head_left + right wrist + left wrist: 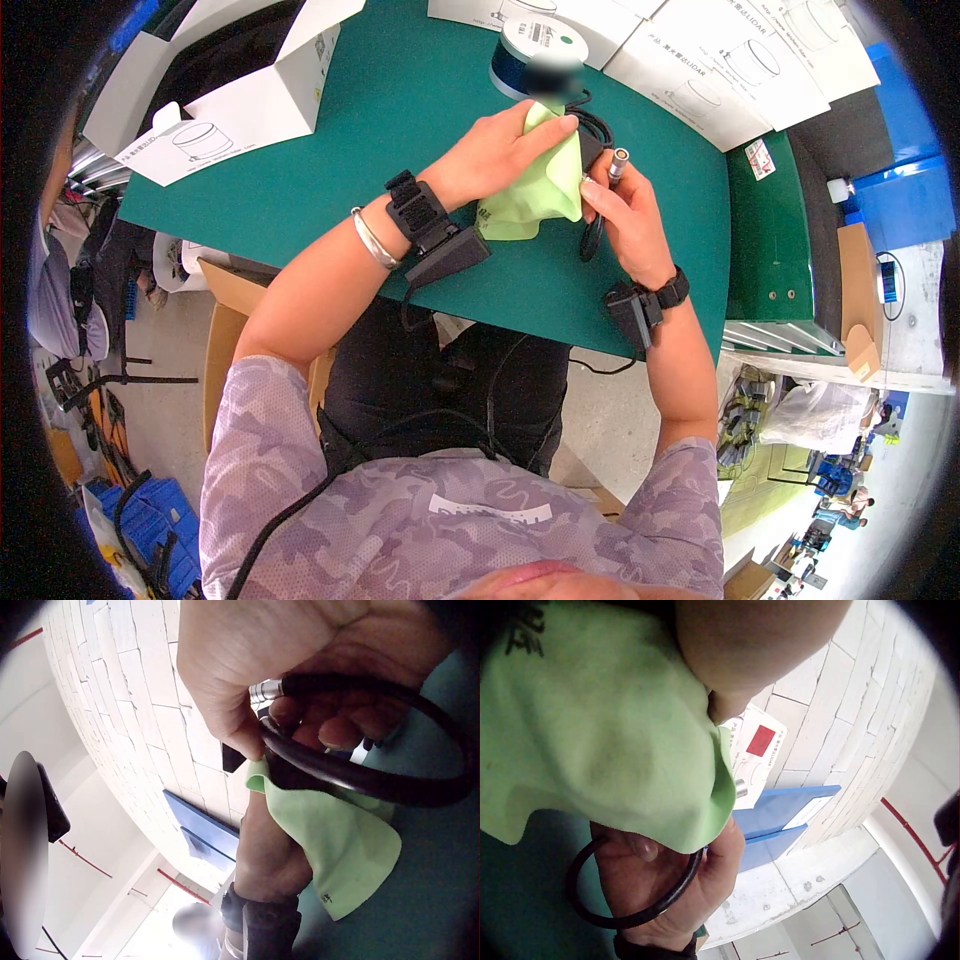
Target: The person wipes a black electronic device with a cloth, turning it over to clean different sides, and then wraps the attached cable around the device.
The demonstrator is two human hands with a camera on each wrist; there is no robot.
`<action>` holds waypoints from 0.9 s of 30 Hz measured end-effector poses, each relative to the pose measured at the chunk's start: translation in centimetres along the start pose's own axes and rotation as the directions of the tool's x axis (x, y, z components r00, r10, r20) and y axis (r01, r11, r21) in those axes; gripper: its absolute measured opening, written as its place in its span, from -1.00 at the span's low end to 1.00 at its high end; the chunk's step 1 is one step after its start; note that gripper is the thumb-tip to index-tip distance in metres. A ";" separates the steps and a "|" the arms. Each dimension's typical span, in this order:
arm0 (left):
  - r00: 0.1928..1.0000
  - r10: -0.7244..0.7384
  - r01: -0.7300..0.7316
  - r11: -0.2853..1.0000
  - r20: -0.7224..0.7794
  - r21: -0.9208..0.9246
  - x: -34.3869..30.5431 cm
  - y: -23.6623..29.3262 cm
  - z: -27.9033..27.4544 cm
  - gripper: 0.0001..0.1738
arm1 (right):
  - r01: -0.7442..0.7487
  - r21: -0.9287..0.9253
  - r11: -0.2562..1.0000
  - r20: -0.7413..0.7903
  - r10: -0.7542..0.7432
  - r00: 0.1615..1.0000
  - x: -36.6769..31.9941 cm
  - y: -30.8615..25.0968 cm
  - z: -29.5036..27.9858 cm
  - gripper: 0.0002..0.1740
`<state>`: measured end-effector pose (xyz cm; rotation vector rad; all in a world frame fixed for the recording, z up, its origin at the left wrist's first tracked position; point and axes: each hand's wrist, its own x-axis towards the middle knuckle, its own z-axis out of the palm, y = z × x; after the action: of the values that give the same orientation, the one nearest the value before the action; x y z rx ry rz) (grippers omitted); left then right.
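In the head view my left hand [492,152] grips a light green cloth [530,200] that drapes below its fingers, with dark print near one corner. My right hand [632,222] holds a black cable [590,240] ending in a silver metal connector [619,160]. The right wrist view shows the cable [330,769] looping out from the curled fingers and the right thumb right at the cloth's edge. What the cloth covers under the left hand is hidden. Just beyond the hands stands a round sensor [510,72] with a white top and dark blue side.
The work goes on over a green table [400,100]. An open white box [235,125] with dark lining stands at the left. Several white printed boxes [690,75] line the back right. A dark green case [780,230] borders the table at the right.
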<state>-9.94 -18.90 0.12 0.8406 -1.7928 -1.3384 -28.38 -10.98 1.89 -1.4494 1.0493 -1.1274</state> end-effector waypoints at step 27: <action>1.000 0.009 -0.007 0.998 -0.022 0.070 0.1 -0.1 0.0 -0.38 | 0.005 -0.036 0.999 -0.019 -0.006 1.000 0.0 0.0 0.2 -0.69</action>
<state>-10.03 -19.02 0.08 0.8815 -1.8321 -1.2630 -28.21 -10.91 1.87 -1.4730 1.0841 -1.1334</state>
